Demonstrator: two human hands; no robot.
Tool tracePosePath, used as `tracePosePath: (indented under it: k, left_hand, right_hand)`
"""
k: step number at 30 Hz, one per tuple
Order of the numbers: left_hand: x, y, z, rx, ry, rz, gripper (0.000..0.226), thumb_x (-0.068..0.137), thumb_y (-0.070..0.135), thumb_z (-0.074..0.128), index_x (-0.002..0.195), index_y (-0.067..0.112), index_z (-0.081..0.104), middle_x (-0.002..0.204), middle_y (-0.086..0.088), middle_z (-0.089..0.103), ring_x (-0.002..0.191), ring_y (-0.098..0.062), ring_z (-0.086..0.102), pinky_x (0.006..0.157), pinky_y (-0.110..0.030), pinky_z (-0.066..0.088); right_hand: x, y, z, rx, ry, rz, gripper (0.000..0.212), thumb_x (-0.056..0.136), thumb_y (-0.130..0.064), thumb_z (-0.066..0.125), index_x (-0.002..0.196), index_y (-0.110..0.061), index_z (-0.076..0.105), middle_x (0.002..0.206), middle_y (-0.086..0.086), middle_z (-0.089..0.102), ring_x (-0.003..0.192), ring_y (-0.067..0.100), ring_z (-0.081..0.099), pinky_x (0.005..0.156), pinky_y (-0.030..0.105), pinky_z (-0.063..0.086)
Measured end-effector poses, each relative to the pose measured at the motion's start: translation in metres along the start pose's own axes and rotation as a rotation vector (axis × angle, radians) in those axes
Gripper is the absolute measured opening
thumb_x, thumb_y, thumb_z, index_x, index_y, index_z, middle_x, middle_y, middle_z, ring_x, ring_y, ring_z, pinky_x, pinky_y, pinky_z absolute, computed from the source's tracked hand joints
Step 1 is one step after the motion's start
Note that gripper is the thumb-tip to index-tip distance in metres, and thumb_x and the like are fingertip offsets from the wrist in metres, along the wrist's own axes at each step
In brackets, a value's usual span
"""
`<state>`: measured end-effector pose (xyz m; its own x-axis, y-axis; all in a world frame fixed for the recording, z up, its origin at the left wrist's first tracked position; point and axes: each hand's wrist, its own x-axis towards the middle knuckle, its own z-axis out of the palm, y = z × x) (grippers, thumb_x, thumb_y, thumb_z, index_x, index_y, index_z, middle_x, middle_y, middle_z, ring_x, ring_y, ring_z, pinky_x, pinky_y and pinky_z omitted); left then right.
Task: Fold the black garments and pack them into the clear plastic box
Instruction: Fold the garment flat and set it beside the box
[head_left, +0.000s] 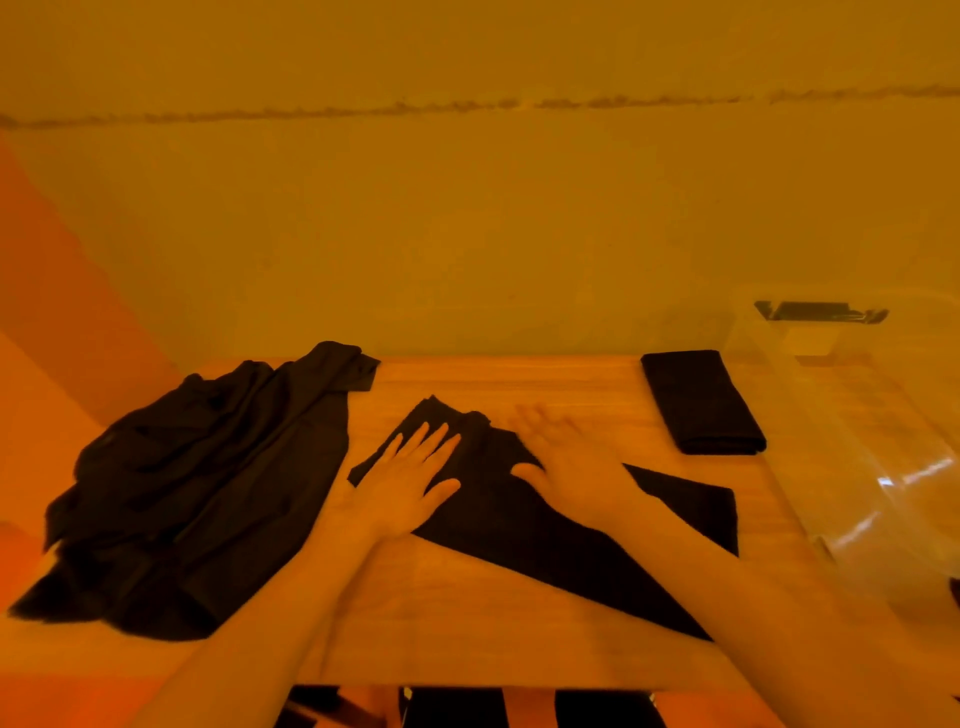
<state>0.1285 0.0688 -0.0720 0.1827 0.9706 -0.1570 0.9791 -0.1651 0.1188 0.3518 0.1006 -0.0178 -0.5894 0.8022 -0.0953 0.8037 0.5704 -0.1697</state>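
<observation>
Left hand (402, 480), open and flat, fingers spread, palm down on the near-left part of a black garment (524, 512); right hand (569, 467), likewise open and flat on the same cloth, its fingertips blurred, so it is probably sliding; no grip closed on anything, both palms pressing rather than pinching. The garment lies at the middle of the wooden table (467, 623), partly folded, its far corner bunched between the two hands and a long tail running toward the near right edge. Step in hand, as judged: smoothing and flattening this piece between folds. To the left, an unfolded heap of black garments (197, 493), touching the table's left edge and well apart from the hands; to the far right, one folded black garment (701, 402) lying just beside the clear plastic box (852, 457), not inside it; whether the box holds any clothing cannot be told. Next move, as judged: bring the long tail over the pressed part to make a compact rectangle; this calls for one palm to hold the crease while the other lifts the free edge; packing is not yet begun.
</observation>
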Motion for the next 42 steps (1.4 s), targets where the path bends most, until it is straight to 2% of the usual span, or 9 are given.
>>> tracePosePath:
  k: [5,9,13,17,20,24,29,39,42]
  left_hand:
    - [-0.001,-0.022,0.000,-0.018,0.088,-0.229,0.094,0.075,0.078,-0.009,0.150,0.023,0.005,0.158,0.003,-0.001,0.145,-0.016,-0.007,0.116,-0.042,-0.003]
    - [0.003,-0.026,-0.003,-0.043,0.060,-0.336,0.064,0.097,0.053,0.018,0.150,0.021,0.005,0.158,0.001,-0.002,0.145,-0.021,-0.006,0.116,-0.046,-0.001]
    - [0.005,-0.003,-0.008,0.052,0.143,-0.392,0.067,0.097,0.053,0.019,0.150,0.014,0.003,0.157,-0.011,-0.003,0.145,-0.029,-0.006,0.117,-0.047,0.001]
    - [0.019,0.031,-0.001,-0.024,0.103,-0.392,0.069,0.095,0.057,0.015,0.150,0.019,-0.001,0.157,-0.012,-0.007,0.144,-0.031,-0.010,0.115,-0.049,-0.003]
    - [0.042,0.022,0.002,-0.088,0.050,-0.431,0.068,0.094,0.060,0.012,0.150,0.024,-0.001,0.158,-0.009,-0.007,0.144,-0.029,-0.011,0.114,-0.051,-0.004]
    - [0.072,0.010,-0.008,-0.090,0.041,-0.308,0.063,0.095,0.057,0.012,0.150,0.027,0.002,0.158,-0.004,-0.005,0.145,-0.023,-0.009,0.115,-0.049,-0.004]
    - [0.078,0.028,-0.016,-0.005,0.139,-0.341,0.065,0.097,0.052,0.019,0.150,0.019,0.003,0.158,-0.010,-0.003,0.145,-0.027,-0.006,0.116,-0.049,-0.002]
    - [0.071,0.044,-0.002,-0.100,0.033,-0.410,0.065,0.095,0.057,0.014,0.150,0.023,0.003,0.158,-0.006,-0.004,0.145,-0.026,-0.008,0.115,-0.051,-0.002]
    - [0.066,0.056,-0.011,-0.023,0.065,-0.384,0.064,0.097,0.053,0.016,0.150,0.018,0.004,0.158,-0.010,-0.003,0.144,-0.028,-0.008,0.117,-0.050,0.000]
  right_hand:
    - [0.007,0.022,0.034,-0.052,-0.098,-0.017,0.065,0.095,-0.054,0.018,0.149,-0.022,0.003,0.158,-0.002,0.000,0.144,0.013,-0.002,0.117,0.036,0.003]
    - [-0.001,0.033,0.042,-0.039,-0.062,0.100,0.122,0.045,-0.078,-0.037,0.148,-0.022,-0.004,0.157,-0.003,-0.003,0.144,0.013,-0.005,0.116,0.038,0.002]
    - [-0.017,0.041,0.046,-0.031,0.003,0.221,0.130,0.036,-0.075,-0.045,0.147,-0.020,-0.007,0.157,0.000,-0.004,0.143,0.013,-0.008,0.114,0.035,-0.001]
    - [-0.031,0.047,0.046,-0.048,-0.032,0.131,0.110,0.053,-0.078,-0.035,0.146,-0.026,-0.007,0.156,-0.007,-0.004,0.134,0.002,-0.014,0.112,0.029,-0.004]
    - [-0.037,0.065,0.038,-0.044,-0.055,0.157,0.069,0.087,-0.066,0.003,0.145,-0.029,-0.005,0.155,-0.011,-0.005,0.140,0.002,-0.009,0.114,0.028,-0.003]
    - [-0.061,0.094,0.044,-0.032,-0.057,0.209,0.098,0.052,-0.078,-0.036,0.136,-0.033,-0.015,0.144,-0.016,-0.015,0.134,-0.001,-0.015,0.111,0.025,-0.007]
    - [-0.082,0.095,0.036,0.011,-0.083,0.236,0.109,0.038,-0.080,-0.040,0.132,-0.026,-0.026,0.141,-0.010,-0.027,0.133,0.004,-0.023,0.111,0.029,-0.010]
    - [-0.096,0.115,0.041,-0.008,-0.048,0.132,0.097,0.056,-0.078,-0.034,0.137,-0.031,-0.011,0.147,-0.015,-0.010,0.138,0.000,-0.010,0.113,0.024,-0.003]
    - [-0.115,0.111,0.037,0.186,-0.048,0.197,0.063,0.091,-0.063,0.009,0.143,-0.029,-0.003,0.151,-0.016,-0.005,0.139,-0.001,-0.004,0.114,0.022,-0.001]
